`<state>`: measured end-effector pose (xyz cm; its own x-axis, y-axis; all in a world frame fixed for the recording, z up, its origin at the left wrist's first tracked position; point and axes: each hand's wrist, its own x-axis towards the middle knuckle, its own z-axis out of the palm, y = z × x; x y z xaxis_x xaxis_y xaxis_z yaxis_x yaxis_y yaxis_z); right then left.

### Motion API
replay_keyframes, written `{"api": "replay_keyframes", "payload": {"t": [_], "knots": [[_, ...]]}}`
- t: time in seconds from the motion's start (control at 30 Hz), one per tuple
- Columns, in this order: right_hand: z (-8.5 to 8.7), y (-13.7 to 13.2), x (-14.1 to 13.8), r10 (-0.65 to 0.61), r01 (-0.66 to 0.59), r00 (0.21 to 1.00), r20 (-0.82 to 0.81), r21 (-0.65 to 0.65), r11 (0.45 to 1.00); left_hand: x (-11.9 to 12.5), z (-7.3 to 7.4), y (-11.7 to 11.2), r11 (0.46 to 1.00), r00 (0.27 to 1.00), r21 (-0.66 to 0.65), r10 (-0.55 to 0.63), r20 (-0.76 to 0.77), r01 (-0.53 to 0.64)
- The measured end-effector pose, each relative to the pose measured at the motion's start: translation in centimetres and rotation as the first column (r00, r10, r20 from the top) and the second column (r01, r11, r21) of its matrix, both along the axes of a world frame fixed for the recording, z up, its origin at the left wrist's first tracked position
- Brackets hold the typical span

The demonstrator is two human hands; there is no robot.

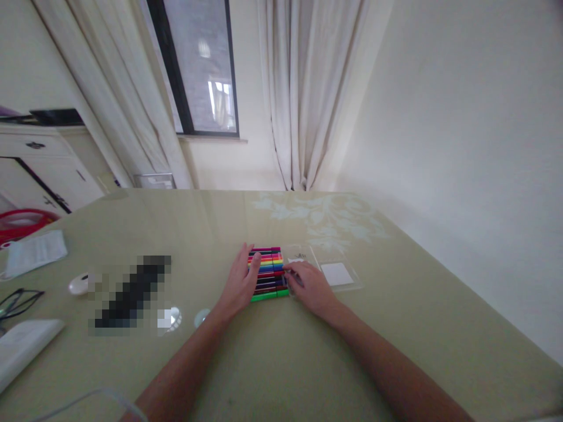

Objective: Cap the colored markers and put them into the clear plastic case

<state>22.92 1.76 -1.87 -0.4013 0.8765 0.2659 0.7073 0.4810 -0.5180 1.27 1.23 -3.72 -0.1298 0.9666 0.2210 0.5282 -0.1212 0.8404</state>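
A row of coloured felt-tip markers (268, 296) lies side by side on the table, capped ends to the right. My left hand (240, 281) rests along the left ends of the row, its fingers stretched out and the thumb lying over the markers. At the capped ends, my right hand (311, 287) has its fingers curled and pressed together on a marker in the middle of the row; its fingertips partly hide that marker. Beneath and beyond the right hand lies a clear plastic case (355, 282), spread flat, with a white label (336, 274) on it.
On the left of the table (281, 363) are a white mouse (81, 284), a blurred-out dark object (132, 293), glasses (21, 302), a face mask (37, 252) and a white device (29, 349). A pale cable (103, 391) crosses the front left. The wall (475, 176) borders the right side.
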Motion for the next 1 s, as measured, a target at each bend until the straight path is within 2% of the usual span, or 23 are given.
{"api": "replay_keyframes", "payload": {"t": [0.1,0.17,0.27,0.43,0.57,0.67,0.77,0.87,0.93,1.0], "knots": [[0.3,-0.2,0.0,0.003,-0.003,1.000,-0.004,-0.009,1.000,-0.1,0.2,0.1,0.999,1.000,0.036,0.019,-0.015,-0.018],[0.5,-0.3,0.0,-0.004,0.004,1.000,0.008,-0.016,1.000,-0.2,0.7,0.0,0.994,0.996,0.105,0.022,-0.088,-0.013],[0.8,-0.2,0.1,-0.040,0.041,0.998,0.045,-0.021,0.999,-0.3,1.7,-0.6,0.976,0.964,0.187,-0.063,-0.260,0.114],[1.2,0.4,1.0,-0.132,0.135,0.988,0.082,-0.027,0.990,-0.1,2.8,-1.8,0.922,0.834,0.042,-0.329,-0.443,0.386],[1.3,0.8,1.5,-0.134,0.138,0.989,0.067,-0.070,0.988,0.1,2.8,-2.1,0.874,0.753,-0.040,-0.439,-0.491,0.484],[1.0,1.2,1.8,-0.098,0.092,0.995,-0.034,-0.140,0.986,0.1,3.1,-2.3,0.840,0.724,-0.056,-0.498,-0.477,0.540],[1.0,1.7,2.2,-0.102,0.067,0.977,-0.188,-0.188,0.980,0.3,3.6,-2.5,0.807,0.737,-0.026,-0.552,-0.391,0.590],[1.6,2.0,2.6,-0.120,0.065,0.931,-0.344,-0.168,0.984,0.9,3.8,-2.6,0.833,0.827,0.006,-0.548,-0.123,0.553],[2.2,1.8,2.6,-0.066,-0.026,0.886,-0.459,-0.191,0.981,1.6,3.6,-2.6,0.873,0.866,0.004,-0.485,0.120,0.488],[2.9,1.2,2.2,0.006,-0.183,0.825,-0.566,-0.256,0.949,2.5,3.2,-2.7,0.898,0.853,0.016,-0.423,0.307,0.440]]}}
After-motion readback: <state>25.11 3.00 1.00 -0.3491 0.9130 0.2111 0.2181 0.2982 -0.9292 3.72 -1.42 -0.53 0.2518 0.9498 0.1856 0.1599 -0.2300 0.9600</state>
